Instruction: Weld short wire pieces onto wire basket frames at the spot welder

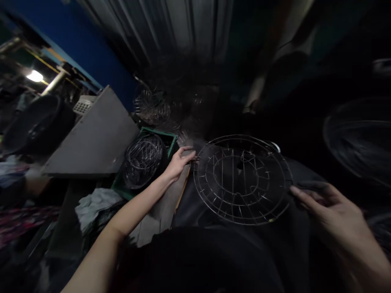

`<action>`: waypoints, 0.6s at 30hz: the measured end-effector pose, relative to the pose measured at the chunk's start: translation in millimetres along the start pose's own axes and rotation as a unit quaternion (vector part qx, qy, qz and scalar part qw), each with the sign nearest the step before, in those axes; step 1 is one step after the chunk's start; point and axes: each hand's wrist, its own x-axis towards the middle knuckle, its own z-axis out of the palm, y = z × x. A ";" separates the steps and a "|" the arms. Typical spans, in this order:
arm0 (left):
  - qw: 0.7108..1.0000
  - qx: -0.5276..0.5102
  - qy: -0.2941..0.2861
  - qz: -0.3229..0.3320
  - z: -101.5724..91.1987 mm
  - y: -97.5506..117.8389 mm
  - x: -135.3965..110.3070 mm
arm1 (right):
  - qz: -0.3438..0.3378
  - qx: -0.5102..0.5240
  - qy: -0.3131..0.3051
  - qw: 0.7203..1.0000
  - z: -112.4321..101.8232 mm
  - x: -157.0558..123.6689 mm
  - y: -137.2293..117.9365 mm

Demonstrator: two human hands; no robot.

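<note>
A round wire rack (233, 183), made of thin metal rings joined by short cross wires, is held over my dark-clothed lap. At its left rim my left hand (179, 163) is closed, thumb and fingers pinching near the edge; a small dark bit shows by the fingertips, too blurred to name. My right hand (334, 209) grips the opposite rim between thumb and fingers, slightly smeared by motion. A bright curved piece of metal (275, 147) shows at the far right edge of the rack.
Left of my lap, a black basin (143, 160) full of wire pieces sits in a green crate (159, 132). Beyond lies a heap of wire parts (151, 106). A grey board (94, 138), a pale rag (96, 205) and a large dark tub (33, 122) are farther left.
</note>
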 end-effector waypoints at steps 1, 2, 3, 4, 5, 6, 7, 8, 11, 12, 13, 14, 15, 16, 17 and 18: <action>1.000 -0.003 -0.014 0.001 7.6 1.6 0.6 | -0.003 0.010 0.006 1.000 -6.9 -0.9 -1.1; 0.999 -0.005 -0.033 0.005 14.6 5.3 1.2 | -0.007 0.026 0.012 1.000 -13.7 -2.0 -3.3; 0.999 -0.006 -0.053 0.014 21.3 11.1 2.3 | -0.014 0.040 0.022 0.999 -20.2 -3.4 -7.1; 0.997 -0.005 -0.074 0.024 27.9 18.4 3.9 | -0.031 0.044 0.035 0.998 -26.1 -5.4 -12.7; 0.995 -0.002 -0.095 0.037 34.4 26.8 6.2 | -0.046 0.043 0.047 0.997 -31.3 -7.9 -19.8; 0.992 0.002 -0.112 0.051 40.9 35.3 9.5 | -0.056 0.040 0.058 0.996 -35.4 -10.4 -28.2; 0.990 0.006 -0.124 0.066 47.2 43.1 13.6 | -0.062 0.037 0.070 0.995 -38.4 -12.7 -37.0; 0.988 0.007 -0.130 0.081 53.0 49.7 18.4 | -0.066 0.037 0.080 0.994 -40.5 -14.2 -45.8; 0.986 -0.005 -0.128 0.103 66.3 59.8 34.1 | -0.076 0.039 0.087 0.993 -44.4 -11.3 -66.2; 0.987 -0.011 -0.126 0.102 68.9 60.4 38.3 | -0.081 0.039 0.083 0.992 -46.3 -7.9 -69.9; 0.987 -0.017 -0.125 0.098 70.7 60.2 41.3 | -0.091 0.039 0.076 0.992 -49.1 -3.5 -71.8; 0.987 -0.023 -0.125 0.094 71.9 59.6 42.9 | -0.103 0.038 0.067 0.992 -52.7 1.6 -72.0; 0.988 -0.031 -0.125 0.091 72.6 58.8 43.2 | -0.117 0.035 0.060 0.991 -57.0 7.1 -70.7; 0.987 -0.040 -0.125 0.088 73.1 58.2 42.4 | -0.129 0.031 0.054 0.990 -61.8 12.7 -68.1; 0.987 -0.049 -0.126 0.085 73.6 57.6 40.9 | -0.141 0.029 0.050 0.988 -66.5 18.2 -64.6; 0.987 -0.059 -0.126 0.081 74.2 57.3 39.0 | -0.151 0.025 0.046 0.987 -70.7 23.4 -60.5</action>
